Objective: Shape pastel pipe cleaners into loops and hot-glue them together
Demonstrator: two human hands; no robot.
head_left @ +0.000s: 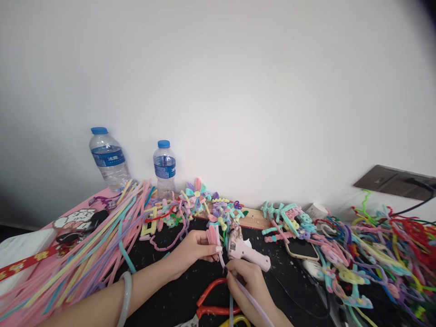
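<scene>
Head view: left hand [200, 249] pinches pink fuzzy loops [212, 235]; right hand [248, 282] grips a lilac fuzzy strip [254, 302].

The lilac pipe cleaner [253, 301] looks fuzzy and matt; the glue gun [248, 254] is smooth plastic. Far left, the bottles [165, 168] are clear, glossy plastic.

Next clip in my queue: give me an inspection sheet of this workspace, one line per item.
Surface: black mat scattered with small scraps.
Job's things: pink fuzzy loops and lilac strip in hand; glue gun lying close by; red-handled scissors nearer the wearer.
Clutter: loose fuzzy strips heaped left; tangled coloured pieces right, near a phone.
Hands: left hand pinches the loops; right hand grips the strip.
Cables: black cord on the mat; another length at the wall socket; any link unclear.
Surroundings: white wall, two blue-capped bottles before it.
</scene>
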